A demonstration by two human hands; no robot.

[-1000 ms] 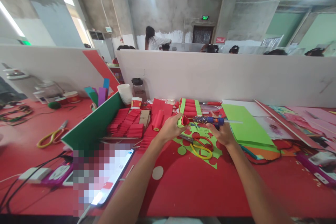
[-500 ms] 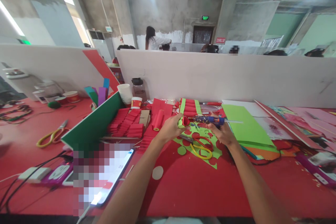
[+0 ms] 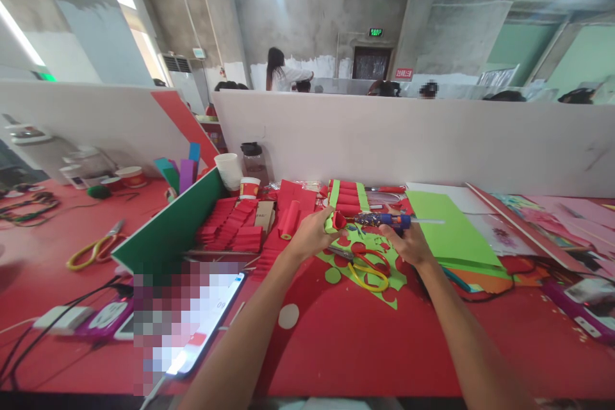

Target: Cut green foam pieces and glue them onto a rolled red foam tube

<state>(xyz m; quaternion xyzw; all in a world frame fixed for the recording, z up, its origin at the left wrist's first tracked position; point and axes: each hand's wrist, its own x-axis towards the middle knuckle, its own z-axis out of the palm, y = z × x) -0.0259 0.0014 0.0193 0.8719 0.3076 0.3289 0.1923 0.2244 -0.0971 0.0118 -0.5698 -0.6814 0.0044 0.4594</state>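
Observation:
My left hand (image 3: 311, 235) is closed around a short red paper tube (image 3: 339, 221) with a light-green band, its open end facing right. My right hand (image 3: 409, 245) grips a blue hot glue gun (image 3: 394, 221); a pale glue stick (image 3: 429, 222) pokes out of its back. The gun's nozzle points left at the tube's open end; whether they touch I cannot tell. Beneath both hands lies cut-up light-green paper (image 3: 396, 278) with round holes, and on it scissors (image 3: 369, 277) with red and yellow handles. Just beyond are several red rolls (image 3: 348, 195) joined by green strips.
Folded red paper strips (image 3: 229, 224) and a red roll (image 3: 289, 221) lie left of centre. A phone (image 3: 206, 327) rests at the front left beside a green board (image 3: 168, 224). Green sheets (image 3: 456, 227) are stacked at right. A white partition (image 3: 408, 141) closes the back.

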